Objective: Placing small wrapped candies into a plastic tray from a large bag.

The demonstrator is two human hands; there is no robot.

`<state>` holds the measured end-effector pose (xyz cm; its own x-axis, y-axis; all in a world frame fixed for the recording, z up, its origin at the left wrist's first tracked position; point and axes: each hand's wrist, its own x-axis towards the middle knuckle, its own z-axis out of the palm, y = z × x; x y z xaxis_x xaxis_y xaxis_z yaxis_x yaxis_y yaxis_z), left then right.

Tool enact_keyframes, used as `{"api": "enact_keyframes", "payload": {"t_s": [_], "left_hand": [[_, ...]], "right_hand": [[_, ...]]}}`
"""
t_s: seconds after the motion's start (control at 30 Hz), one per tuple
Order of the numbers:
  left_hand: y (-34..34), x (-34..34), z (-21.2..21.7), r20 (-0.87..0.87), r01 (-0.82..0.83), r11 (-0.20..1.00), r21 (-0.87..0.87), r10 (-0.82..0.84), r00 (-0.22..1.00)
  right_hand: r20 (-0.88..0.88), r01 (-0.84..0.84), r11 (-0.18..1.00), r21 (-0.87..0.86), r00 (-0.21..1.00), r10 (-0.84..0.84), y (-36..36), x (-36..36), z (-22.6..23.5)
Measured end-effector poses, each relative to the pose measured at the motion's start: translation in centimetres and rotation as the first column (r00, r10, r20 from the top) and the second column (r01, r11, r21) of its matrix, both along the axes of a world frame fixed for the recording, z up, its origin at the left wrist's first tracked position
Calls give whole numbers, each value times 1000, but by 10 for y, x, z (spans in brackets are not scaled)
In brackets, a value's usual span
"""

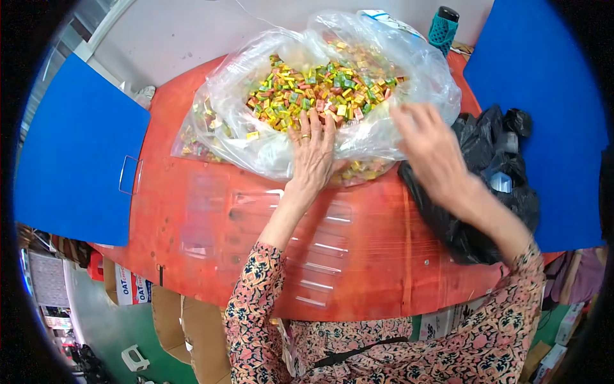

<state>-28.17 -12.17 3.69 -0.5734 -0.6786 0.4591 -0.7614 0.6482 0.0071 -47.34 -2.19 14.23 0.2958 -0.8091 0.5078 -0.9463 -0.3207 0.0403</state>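
Observation:
A big clear plastic bag (409,77) lies open on the orange-red table (192,147), filled with several small wrapped candies (320,89) in yellow, green, pink and orange. My left hand (312,150) lies flat at the bag's near opening, fingers spread and reaching into the candies. My right hand (430,148) hovers blurred over the bag's right side, fingers apart, with nothing visible in it. Clear plastic trays (320,246) with long slots lie on the table just in front of me.
A black plastic bag (486,173) sits at the right of the table. Blue panels (77,153) stand at both sides. A teal-sleeved bottle (442,29) stands at the far edge. Cardboard boxes (192,326) are on the floor below left.

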Motion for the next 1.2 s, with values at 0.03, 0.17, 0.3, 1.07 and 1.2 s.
{"api": "enact_keyframes", "payload": {"t_s": [0.03,0.17,0.3,1.07,1.2], "left_hand": [[4,4,8,57,-28,999,33,26,998],[-8,14,-4,37,-100,991,94,97,995],[-15,14,-5,-8,-91,984,152,93,996],[-37,-2,-14,-68,-126,989,78,131,989],[-38,0,-23,-49,-153,985,86,157,986]], "right_hand": [[-83,62,998,-18,995,-63,-23,-12,3],[-314,154,958,-240,922,-227,-138,-75,-12],[-279,378,913,-153,870,-407,-214,-124,-48],[854,-459,874,160,508,110,-181,47,67],[951,-691,714,114,-132,-279,-233,-15,63]]}}
